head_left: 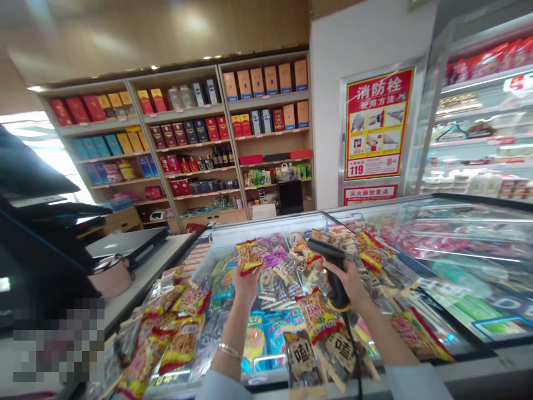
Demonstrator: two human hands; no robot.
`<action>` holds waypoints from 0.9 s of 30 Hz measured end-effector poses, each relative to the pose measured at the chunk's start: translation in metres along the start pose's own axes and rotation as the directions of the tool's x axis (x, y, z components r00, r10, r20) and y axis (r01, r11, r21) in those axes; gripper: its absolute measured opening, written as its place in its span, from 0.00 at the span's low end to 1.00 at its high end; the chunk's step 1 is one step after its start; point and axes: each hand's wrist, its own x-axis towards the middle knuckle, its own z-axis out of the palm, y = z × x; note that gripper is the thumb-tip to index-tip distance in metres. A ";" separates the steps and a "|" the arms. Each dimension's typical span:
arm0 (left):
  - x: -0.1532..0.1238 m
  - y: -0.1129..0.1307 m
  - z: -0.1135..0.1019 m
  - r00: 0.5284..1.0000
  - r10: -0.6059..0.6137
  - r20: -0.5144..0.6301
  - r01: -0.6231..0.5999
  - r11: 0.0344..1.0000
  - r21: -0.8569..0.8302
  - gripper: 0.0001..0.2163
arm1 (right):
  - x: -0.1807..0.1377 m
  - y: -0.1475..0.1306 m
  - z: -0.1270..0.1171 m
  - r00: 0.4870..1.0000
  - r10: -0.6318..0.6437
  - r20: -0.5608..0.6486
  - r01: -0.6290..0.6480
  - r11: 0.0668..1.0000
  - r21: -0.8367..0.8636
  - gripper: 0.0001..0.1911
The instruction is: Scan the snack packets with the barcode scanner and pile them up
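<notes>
My left hand (246,283) is closed on a small yellow and red snack bag (249,254), raised over the glass-topped freezer. A black handheld barcode scanner (335,272) is in my right hand (352,280), its head pointing left toward the bag and its cord hanging down. Just below the scanner lies another yellow and red snack bag (317,315) on the freezer lid. Beside it are dark packets with sticks (300,355). A pile of similar yellow and red bags (183,339) sits to the left of my left forearm.
At the left stand a dark, blurred screen or machine (37,233), a flat scale-like device (129,244) and a pink cup-like container (110,276) on a counter. Shelves of boxed goods (187,133) line the back wall. A second glass freezer section (470,266) extends right.
</notes>
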 end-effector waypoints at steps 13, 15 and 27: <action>-0.007 0.004 0.009 0.998 -0.044 0.043 0.046 0.997 -0.059 0.13 | -0.012 0.001 0.005 0.967 0.014 0.253 0.025 0.989 -0.148 0.17; -0.006 0.005 0.009 0.997 -0.045 0.060 0.047 0.998 -0.044 0.14 | -0.013 0.000 0.005 0.966 0.015 0.260 0.023 0.989 -0.143 0.16; -0.003 0.006 0.002 0.998 0.005 0.056 -0.006 1.000 0.006 0.12 | -0.011 0.008 0.001 0.965 0.011 0.262 0.006 0.998 -0.061 0.13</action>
